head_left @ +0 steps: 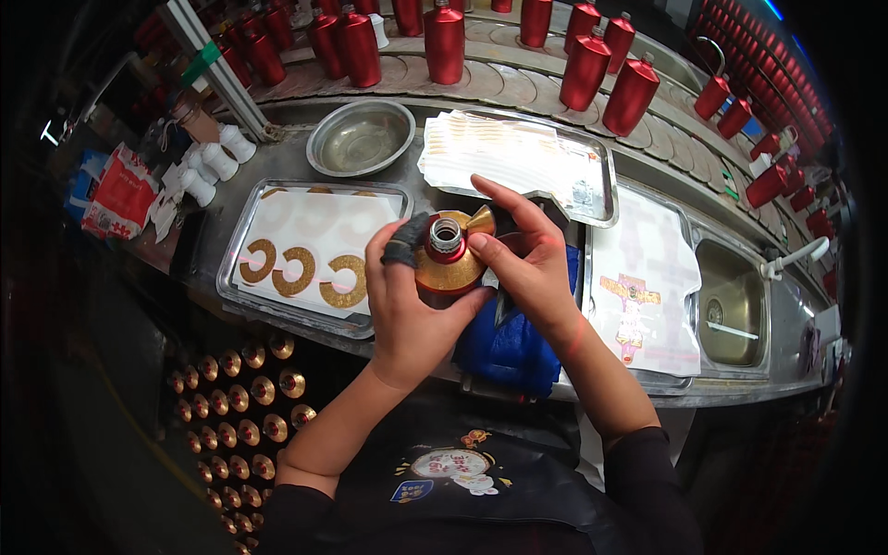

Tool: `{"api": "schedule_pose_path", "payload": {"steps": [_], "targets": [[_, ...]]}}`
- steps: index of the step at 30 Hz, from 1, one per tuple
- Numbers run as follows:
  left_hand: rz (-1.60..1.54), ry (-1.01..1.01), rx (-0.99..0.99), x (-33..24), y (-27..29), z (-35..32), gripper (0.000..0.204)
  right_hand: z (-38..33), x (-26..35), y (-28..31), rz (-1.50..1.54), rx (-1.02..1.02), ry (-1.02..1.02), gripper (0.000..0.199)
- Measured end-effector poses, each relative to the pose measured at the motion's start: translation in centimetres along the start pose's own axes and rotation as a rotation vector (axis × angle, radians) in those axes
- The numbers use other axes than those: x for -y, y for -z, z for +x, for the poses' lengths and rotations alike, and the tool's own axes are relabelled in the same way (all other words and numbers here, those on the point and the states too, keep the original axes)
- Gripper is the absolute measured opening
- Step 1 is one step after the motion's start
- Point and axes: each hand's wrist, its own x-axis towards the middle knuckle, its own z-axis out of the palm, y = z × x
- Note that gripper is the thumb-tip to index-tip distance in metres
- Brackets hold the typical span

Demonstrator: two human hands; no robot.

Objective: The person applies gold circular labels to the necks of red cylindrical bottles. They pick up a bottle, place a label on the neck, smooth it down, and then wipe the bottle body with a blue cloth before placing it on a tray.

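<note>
Upright in front of me is a red bottle (446,239) with an uncapped threaded neck and a gold shoulder. My left hand (412,314) wraps round its left side, a dark cover on one finger. At the right of the neck, a gold ring-shaped decal (481,220) has one end lifted off the shoulder. My right hand (532,273) pinches near that lifted end with the thumb, its index finger stretched away. The bottle's lower body is hidden by my hands. On the left, a metal tray (225,282) holds a sheet with several gold C-shaped decals (293,277).
Behind stand a metal bowl (361,139) and a tray of printed sheets (606,190). Red bottles (444,46) line a conveyor (481,85) at the back. A blue cloth-like thing (509,351) lies under my hands. To the right are another decal sheet (638,277) and a sink (731,305). Gold-shouldered bottles (264,389) stand low left.
</note>
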Motion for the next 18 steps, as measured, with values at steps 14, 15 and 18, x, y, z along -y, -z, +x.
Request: {"api": "schedule_pose_path", "payload": {"steps": [14,15,18], "targets": [[-0.625,0.271,0.486,2.9,3.2,3.1,0.098,-0.5,-0.5,-0.1,0.108,-0.045,-0.062,0.065],[-0.577,0.207,0.466,2.7,3.3,3.1,0.095,-0.4,-0.5,-0.1,0.09,-0.02,-0.062,0.065],[-0.277,0.126,0.436,2.3,3.5,3.3,0.091,-0.2,-0.3,0.0,0.029,-0.012,-0.053,0.066]]}}
